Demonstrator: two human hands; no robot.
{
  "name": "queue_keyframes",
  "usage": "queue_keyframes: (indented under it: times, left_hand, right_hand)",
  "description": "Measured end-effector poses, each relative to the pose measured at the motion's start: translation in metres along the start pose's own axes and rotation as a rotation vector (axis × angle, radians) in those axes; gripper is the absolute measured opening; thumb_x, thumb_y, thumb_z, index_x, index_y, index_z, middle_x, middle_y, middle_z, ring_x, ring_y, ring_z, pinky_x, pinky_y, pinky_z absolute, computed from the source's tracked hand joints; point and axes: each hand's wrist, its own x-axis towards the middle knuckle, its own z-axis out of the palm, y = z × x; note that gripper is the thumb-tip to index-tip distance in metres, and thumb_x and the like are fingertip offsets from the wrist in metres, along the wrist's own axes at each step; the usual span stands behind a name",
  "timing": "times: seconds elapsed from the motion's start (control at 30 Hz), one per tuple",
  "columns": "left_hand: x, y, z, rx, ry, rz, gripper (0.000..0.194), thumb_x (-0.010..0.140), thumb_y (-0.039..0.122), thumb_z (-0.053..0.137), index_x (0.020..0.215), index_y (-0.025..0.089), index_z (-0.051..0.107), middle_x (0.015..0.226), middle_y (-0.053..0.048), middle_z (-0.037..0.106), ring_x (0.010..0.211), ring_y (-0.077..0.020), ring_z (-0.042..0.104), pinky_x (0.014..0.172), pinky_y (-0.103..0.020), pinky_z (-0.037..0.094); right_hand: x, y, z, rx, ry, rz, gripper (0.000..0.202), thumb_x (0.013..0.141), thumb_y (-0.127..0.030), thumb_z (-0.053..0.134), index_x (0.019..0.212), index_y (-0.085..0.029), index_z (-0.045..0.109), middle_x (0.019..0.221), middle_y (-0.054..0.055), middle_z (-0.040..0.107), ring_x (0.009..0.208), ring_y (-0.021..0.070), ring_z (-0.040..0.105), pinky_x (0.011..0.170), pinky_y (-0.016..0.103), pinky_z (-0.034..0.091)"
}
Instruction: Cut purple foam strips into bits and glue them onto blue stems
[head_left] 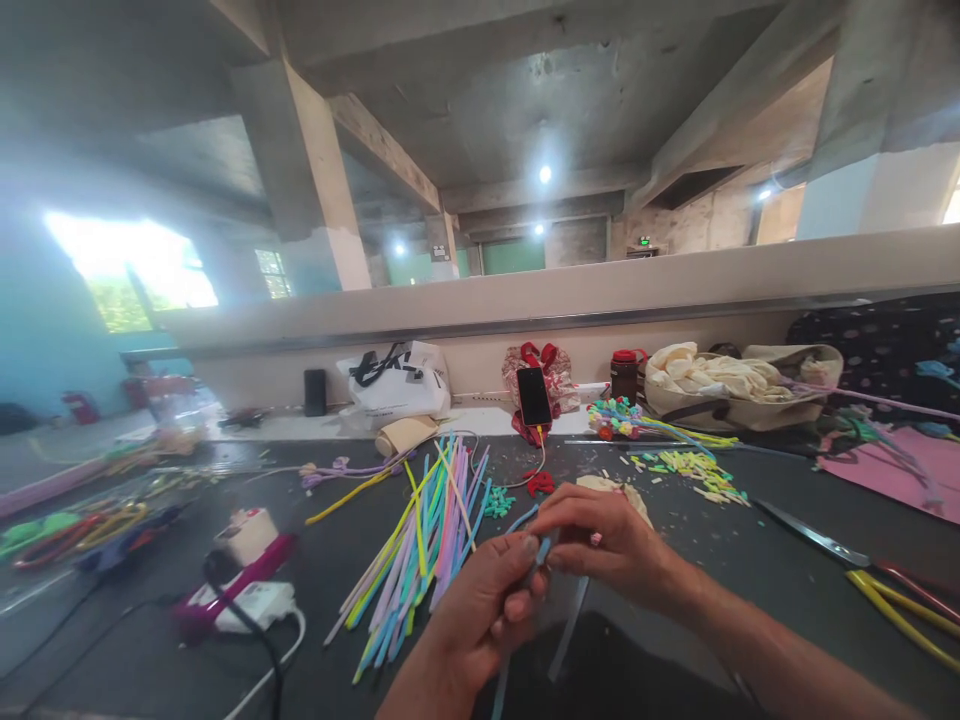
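While the left hand (491,605) is pinching the blue stick (543,551) above the table (750,590), thumb against curled fingers, the right fingertips (559,555) are pinching it alongside; closely spaced, light grips are probably giving best control. Sticks (420,545) and scissors (817,535) are lying on the dark tabletop; lamps are lighting the concrete room.

Concrete ceiling (480,95), bright window (131,265) — greenery (122,312), perhaps
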Motion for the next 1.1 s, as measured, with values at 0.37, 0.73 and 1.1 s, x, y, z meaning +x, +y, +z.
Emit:
queue_keyframes:
  times: [0.37, 0.73, 1.1]
  left_hand:
    - [-0.008, 0.007, 0.007, 0.395, 0.122, 0.171, 0.024, 0.062, 0.036, 0.065, 0.063, 0.016, 0.051, 0.047, 0.004, 0.053, 0.033, -0.0039, 0.044, 0.025, -0.01, 0.028]
    - [-0.016, 0.009, -0.001, 0.652, 0.114, 0.177, 0.019, 0.063, 0.03, 0.062, 0.061, 0.015, 0.051, 0.049, 0.003, 0.054, 0.035, -0.0072, 0.049, 0.026, -0.013, 0.032]
    - [-0.011, -0.001, -0.006, 0.449, 0.243, 0.303, 0.02, 0.06, 0.032, 0.063, 0.062, 0.015, 0.053, 0.047, 0.004, 0.054, 0.033, -0.0043, 0.041, 0.027, -0.013, 0.031]
  right_hand:
    - [0.001, -0.01, -0.006, -0.179, -0.157, 0.135, 0.008, 0.074, -0.021, 0.054, 0.069, -0.015, 0.057, 0.056, -0.004, 0.051, 0.05, 0.0073, 0.048, 0.047, 0.017, 0.034]
    - [0.001, -0.019, 0.005, -0.487, -0.265, 0.218, 0.009, 0.075, -0.017, 0.045, 0.074, -0.019, 0.054, 0.065, -0.003, 0.056, 0.057, 0.0095, 0.048, 0.051, 0.02, 0.03]
    - [0.003, 0.006, 0.016, 0.329, -0.063, 0.483, 0.019, 0.076, -0.03, 0.047, 0.082, -0.016, 0.059, 0.059, -0.002, 0.056, 0.047, 0.0094, 0.053, 0.036, 0.016, 0.035]
